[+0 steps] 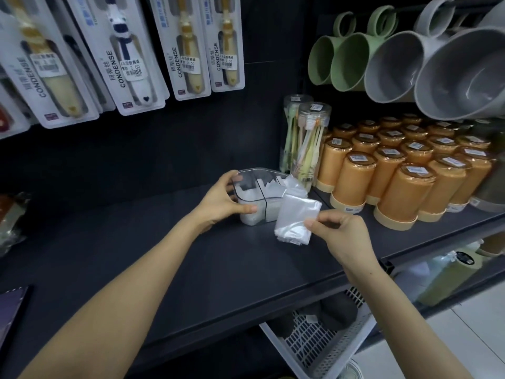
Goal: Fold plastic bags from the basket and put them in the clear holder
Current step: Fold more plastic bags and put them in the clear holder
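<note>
A clear holder (247,175) with divided compartments stands on the dark shelf (191,255), with folded white bags inside it. My left hand (221,199) grips its left wall, fingers over the rim and thumb on the front. My right hand (338,229) pinches a folded translucent plastic bag (295,217) by its right edge, holding it just in front of the holder's right side. The white slotted basket (322,348) sits below the shelf at the lower right, with dark items in it.
Orange cups (404,170) stand upside down in rows on the shelf to the right. Two clear tubes of toothbrushes (306,140) stand behind the holder. Packaged toothbrushes (128,58) hang above left, green and grey mugs (410,61) above right.
</note>
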A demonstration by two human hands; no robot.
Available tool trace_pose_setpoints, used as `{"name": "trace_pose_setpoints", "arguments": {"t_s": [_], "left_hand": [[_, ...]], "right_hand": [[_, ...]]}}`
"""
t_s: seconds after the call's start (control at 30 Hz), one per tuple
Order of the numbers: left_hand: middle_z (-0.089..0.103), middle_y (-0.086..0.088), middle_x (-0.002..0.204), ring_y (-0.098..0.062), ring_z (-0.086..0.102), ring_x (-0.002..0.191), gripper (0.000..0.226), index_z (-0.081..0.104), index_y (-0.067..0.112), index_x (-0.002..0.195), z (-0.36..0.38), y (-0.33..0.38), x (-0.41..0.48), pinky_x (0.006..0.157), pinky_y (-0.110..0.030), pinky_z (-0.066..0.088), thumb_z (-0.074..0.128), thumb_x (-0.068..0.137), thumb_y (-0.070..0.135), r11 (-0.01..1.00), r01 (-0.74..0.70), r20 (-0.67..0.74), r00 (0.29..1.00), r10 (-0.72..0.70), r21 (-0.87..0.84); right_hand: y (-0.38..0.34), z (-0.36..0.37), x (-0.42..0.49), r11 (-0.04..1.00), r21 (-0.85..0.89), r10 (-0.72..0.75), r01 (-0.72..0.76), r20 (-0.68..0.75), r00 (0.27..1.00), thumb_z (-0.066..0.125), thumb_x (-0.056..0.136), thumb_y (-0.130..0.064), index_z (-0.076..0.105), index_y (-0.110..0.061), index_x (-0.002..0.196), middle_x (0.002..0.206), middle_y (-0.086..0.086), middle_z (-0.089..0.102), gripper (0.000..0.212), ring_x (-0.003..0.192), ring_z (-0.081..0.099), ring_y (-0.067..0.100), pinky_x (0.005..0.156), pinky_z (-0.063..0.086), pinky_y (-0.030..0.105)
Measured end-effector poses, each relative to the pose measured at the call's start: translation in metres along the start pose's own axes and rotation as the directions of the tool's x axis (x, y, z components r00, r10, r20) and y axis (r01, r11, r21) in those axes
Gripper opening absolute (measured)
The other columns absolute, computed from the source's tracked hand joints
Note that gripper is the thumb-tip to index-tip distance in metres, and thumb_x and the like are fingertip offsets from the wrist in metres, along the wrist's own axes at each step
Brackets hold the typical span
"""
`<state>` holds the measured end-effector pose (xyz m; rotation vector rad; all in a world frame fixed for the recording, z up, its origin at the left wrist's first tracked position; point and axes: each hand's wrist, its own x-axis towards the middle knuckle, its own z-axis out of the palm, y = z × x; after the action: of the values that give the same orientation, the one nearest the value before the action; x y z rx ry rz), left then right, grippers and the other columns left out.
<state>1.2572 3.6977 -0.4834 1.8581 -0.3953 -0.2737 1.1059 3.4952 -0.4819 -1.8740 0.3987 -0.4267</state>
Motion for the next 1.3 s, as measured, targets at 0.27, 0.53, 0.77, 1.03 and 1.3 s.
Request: {"name": "trace_pose_setpoints", "arguments": {"t_s": [0.27, 0.53, 0.77, 1.03, 1.3], "left_hand": [[0.047, 0.019, 0.131, 0.014, 0.047, 0.118, 0.097, 0.037, 0.028, 0.132, 0.006, 0.004, -0.051, 0.099, -0.007, 0.037, 0.092, 0.056, 0.004, 0.981, -0.169, 0.03, 0.986, 0.166, 0.094], [0.042, 0.015, 0.144, -0.005, 0.041, 0.133, 0.115, 0.031, 0.031, 0.145, 0.009, -0.004, -0.087, 0.11, -0.038, 0.039, 0.091, 0.047, 0.039, 0.966, -0.179, -0.042, 0.981, 0.19, 0.185], [0.041, 0.014, 0.143, -0.006, 0.042, 0.131, 0.113, 0.031, 0.029, 0.145, 0.01, -0.004, -0.107, 0.109, -0.036, 0.04, 0.095, 0.051, 0.028, 0.943, -0.225, -0.056, 0.968, 0.245, 0.243], [0.043, 0.022, 0.137, 0.001, 0.043, 0.127, 0.108, 0.031, 0.037, 0.139, 0.005, -0.005, -0.119, 0.103, -0.023, 0.04, 0.094, 0.053, 0.026, 0.941, -0.24, -0.063, 0.963, 0.262, 0.238], [0.035, 0.039, 0.13, 0.02, 0.035, 0.121, 0.102, 0.028, 0.049, 0.129, 0.001, -0.005, -0.124, 0.093, 0.0, 0.03, 0.093, 0.055, 0.026, 0.93, -0.251, -0.049, 0.961, 0.273, 0.27]], "right_hand": [[-0.044, 0.006, 0.012, 0.99, 0.029, -0.14, 0.137, 0.128, 0.982, 0.078, 0.079, -0.014, 0.073, -0.013, 0.073, 0.115, -0.003, 0.065, 0.007, 0.107, 0.058, 0.01, 0.097, 0.044, 0.034], [-0.066, 0.044, 0.002, 0.772, -0.561, -0.214, 0.298, 0.213, 0.953, 0.073, 0.08, -0.036, 0.075, -0.024, 0.082, 0.145, -0.004, 0.046, 0.013, 0.135, 0.036, 0.019, 0.109, 0.019, 0.037], [-0.052, 0.071, -0.015, 0.552, -0.729, -0.451, 0.404, 0.147, 0.88, 0.078, 0.072, -0.026, 0.075, -0.021, 0.065, 0.136, 0.011, 0.056, 0.009, 0.128, 0.046, 0.033, 0.101, 0.015, 0.037], [-0.05, 0.075, -0.031, 0.322, -0.823, -0.614, 0.467, 0.194, 0.765, 0.086, 0.052, -0.021, 0.07, -0.015, 0.061, 0.123, 0.016, 0.063, 0.019, 0.116, 0.057, 0.035, 0.103, 0.024, 0.05], [-0.045, 0.068, -0.033, 0.393, -0.659, -0.671, 0.641, 0.271, 0.69, 0.064, 0.072, -0.05, 0.073, -0.032, 0.097, 0.136, 0.013, 0.053, 0.032, 0.127, 0.043, 0.032, 0.109, 0.019, 0.055]]}}
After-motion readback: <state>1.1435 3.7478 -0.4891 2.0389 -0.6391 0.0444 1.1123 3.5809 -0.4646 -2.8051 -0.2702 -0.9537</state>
